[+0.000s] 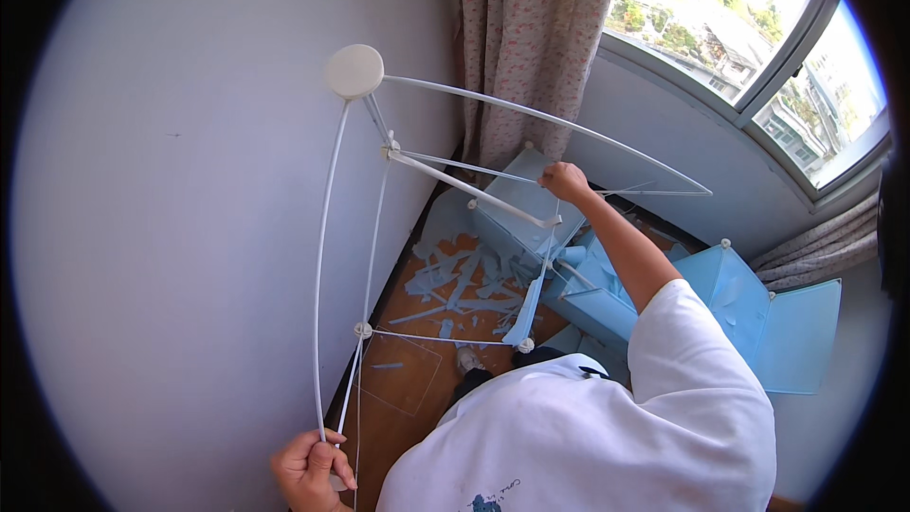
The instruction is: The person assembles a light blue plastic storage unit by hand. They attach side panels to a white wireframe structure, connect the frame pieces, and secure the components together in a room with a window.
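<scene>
A white wire-rod frame [327, 256] with round plastic connectors stands before me, close to the wall. At its top is a flat white disc connector [354, 71]. My left hand [313, 469], at the lower left, is closed around the lower end of a long rod. Farther off to the right, my right hand [566, 181] is closed at the far end of a thin rod that runs from the connector below the disc. A torn strip of light-blue plastic sheet [528, 308] hangs along the frame's right side, above a lower connector [524, 346].
Torn light-blue plastic pieces [460, 289] litter the brown floor [393, 389]. Light-blue panel boxes [739, 299] with white corner connectors stand at the right and back. Beyond them are a patterned curtain [531, 38] and a window [720, 19]. A grey-white wall [190, 228] borders the left.
</scene>
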Motion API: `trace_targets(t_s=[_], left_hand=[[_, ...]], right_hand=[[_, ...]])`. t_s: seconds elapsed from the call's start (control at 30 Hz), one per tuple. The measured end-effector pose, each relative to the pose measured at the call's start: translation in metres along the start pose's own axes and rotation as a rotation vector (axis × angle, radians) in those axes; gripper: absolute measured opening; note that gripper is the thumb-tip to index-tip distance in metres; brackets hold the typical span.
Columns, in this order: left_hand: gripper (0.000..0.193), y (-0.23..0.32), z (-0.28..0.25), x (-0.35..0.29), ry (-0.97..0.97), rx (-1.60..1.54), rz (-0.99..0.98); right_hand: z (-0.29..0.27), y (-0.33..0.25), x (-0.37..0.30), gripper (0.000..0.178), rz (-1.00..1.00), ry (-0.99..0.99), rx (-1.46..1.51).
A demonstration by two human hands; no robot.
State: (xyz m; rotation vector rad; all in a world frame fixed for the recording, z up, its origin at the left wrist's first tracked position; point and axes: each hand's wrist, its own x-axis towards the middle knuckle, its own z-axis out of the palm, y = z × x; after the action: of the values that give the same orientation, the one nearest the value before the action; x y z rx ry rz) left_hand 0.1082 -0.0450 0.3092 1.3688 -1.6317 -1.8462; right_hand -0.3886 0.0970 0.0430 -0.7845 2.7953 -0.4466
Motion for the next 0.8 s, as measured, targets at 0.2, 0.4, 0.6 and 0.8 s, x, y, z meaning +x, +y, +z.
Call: trace_targets(t_s=[0.2, 0.4, 0.6, 0.8], left_hand=[[0.024, 0.001, 0.003, -0.007, 0.014, 0.055, -0.001], [0.022, 0.004, 0.006, -0.012, -0.021, 0.172, 0.051], [0.022, 0.006, 0.009, -0.014, -0.005, 0.135, 0.062], [0.023, 0.008, 0.001, -0.014, 0.038, 0.129, 0.069]], right_hand=[[0.011, 0.005, 0.003, 0.026, 0.111, -0.015, 0.170], [0.020, 0.008, 0.012, 0.026, 0.394, -0.048, 0.309], [0.029, 0.013, 0.021, 0.023, 0.511, 0.058, 0.459], [0.003, 0.032, 0.031, 0.022, 0.610, 0.090, 0.565]])
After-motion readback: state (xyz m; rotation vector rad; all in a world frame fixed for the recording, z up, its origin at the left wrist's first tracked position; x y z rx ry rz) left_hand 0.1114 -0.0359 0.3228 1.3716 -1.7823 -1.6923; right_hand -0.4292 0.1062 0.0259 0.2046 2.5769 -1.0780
